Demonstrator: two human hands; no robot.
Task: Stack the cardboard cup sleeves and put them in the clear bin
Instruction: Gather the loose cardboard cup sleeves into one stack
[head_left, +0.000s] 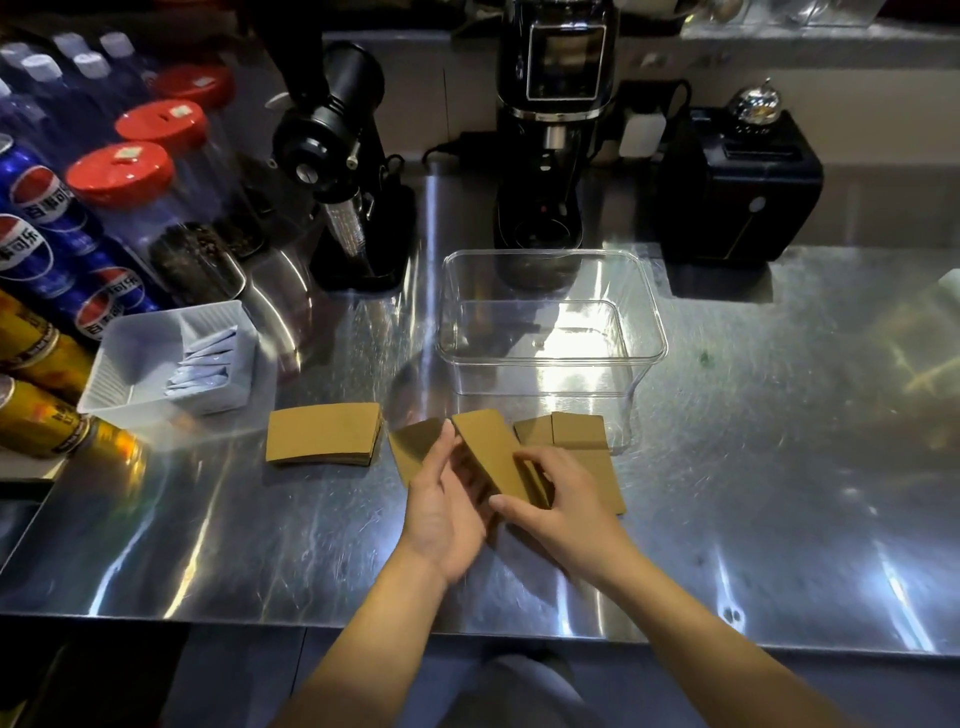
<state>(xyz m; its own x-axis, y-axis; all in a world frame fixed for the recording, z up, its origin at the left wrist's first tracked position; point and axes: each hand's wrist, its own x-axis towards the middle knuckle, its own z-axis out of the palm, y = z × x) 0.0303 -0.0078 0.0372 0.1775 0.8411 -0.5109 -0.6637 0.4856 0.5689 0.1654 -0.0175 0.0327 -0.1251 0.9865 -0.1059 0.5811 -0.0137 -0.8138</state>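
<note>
While both hands (447, 499) grip flat cardboard sleeves (491, 454), glossy bin (550, 358) gapes.

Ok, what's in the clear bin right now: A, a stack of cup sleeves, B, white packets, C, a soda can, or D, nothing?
D: the clear bin shows only its bare see-through floor, while the sleeves lie on the counter in front of it or sit in the hands, and the packets are in the white tray.

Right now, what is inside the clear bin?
Nothing: the clear bin shows only its bare bottom and glare. The cup sleeves are outside: a stack on the counter, others by the bin, some between the left hand and right hand.
</note>
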